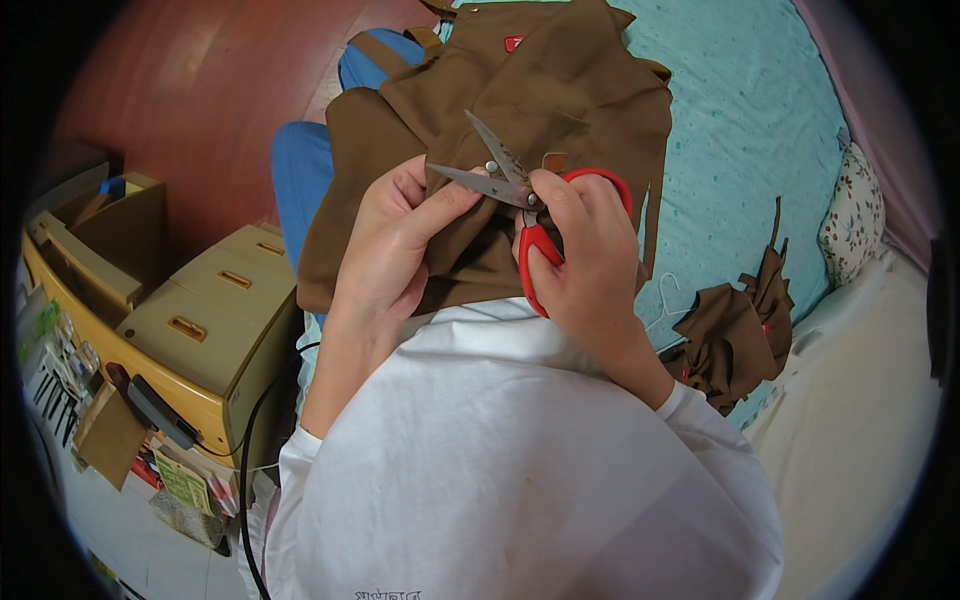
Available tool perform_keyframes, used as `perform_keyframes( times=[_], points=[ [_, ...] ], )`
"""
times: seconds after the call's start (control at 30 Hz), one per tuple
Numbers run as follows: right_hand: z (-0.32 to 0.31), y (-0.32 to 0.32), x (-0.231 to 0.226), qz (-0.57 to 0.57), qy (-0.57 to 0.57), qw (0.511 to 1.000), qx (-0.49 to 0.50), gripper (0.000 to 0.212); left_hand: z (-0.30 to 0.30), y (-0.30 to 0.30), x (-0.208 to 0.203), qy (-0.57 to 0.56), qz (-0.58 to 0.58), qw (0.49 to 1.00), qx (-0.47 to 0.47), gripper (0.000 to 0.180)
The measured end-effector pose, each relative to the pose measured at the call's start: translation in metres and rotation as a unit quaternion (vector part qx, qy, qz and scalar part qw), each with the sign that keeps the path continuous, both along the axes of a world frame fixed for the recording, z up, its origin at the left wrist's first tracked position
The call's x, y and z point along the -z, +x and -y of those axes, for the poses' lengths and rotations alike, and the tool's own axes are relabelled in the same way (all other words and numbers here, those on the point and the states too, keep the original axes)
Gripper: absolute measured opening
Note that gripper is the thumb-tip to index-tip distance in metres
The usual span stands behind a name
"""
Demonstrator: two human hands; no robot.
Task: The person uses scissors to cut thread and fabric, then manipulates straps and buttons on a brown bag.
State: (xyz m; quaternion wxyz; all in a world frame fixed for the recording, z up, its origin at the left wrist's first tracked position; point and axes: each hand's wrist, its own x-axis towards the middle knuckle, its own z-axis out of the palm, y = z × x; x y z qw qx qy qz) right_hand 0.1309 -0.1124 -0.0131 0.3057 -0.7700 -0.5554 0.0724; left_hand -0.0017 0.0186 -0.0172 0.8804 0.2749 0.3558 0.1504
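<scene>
The brown cloth (395, 150) lies spread over the person's lap and blue trousers (300, 170), its far end reaching toward the turquoise bedsheet (745, 90). The right hand (592, 250) is closed around the red handles of the scissors (531, 199), whose blades stand wide apart above the cloth near a metal snap (491, 167). The left hand (395, 235) is curled, its thumb stretched toward the lower blade; how firmly it pinches the fabric, if at all, cannot be told because blade and thumb overlap there. The cloth looks like a soft, closely woven fabric, light enough for one hand to lift, yet broad enough to sag and drag in folds, so it is best gripped by a flat edge close to the snap and drawn taut. The snap and the small leather tab (555, 161) are probably stiffer than the weave and would give a surer hold. The scissors look rigid and fairly heavy toward the metal, safest held by the loops, with the left fingers kept behind the blades.
</scene>
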Motion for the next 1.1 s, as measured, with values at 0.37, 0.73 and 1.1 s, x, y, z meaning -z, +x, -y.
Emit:
perform_keyframes(
  times=[0.37,0.73,1.1],
  points=[
    [-0.001,-0.003,-0.009,0.038,-0.025,0.999,0.012,0.044,0.002,0.001,-0.01,0.003,-0.01,1.0,-0.013,0.013],
    [-0.002,0.0,-0.016,0.002,-0.043,0.999,0.001,0.043,0.001,0.005,-0.013,-0.018,-0.012,1.0,-0.013,0.01],
    [-0.003,0.004,-0.013,0.009,-0.03,0.999,-0.01,0.039,0.0,0.007,-0.014,-0.012,-0.027,0.999,-0.02,0.01]
  ],
)
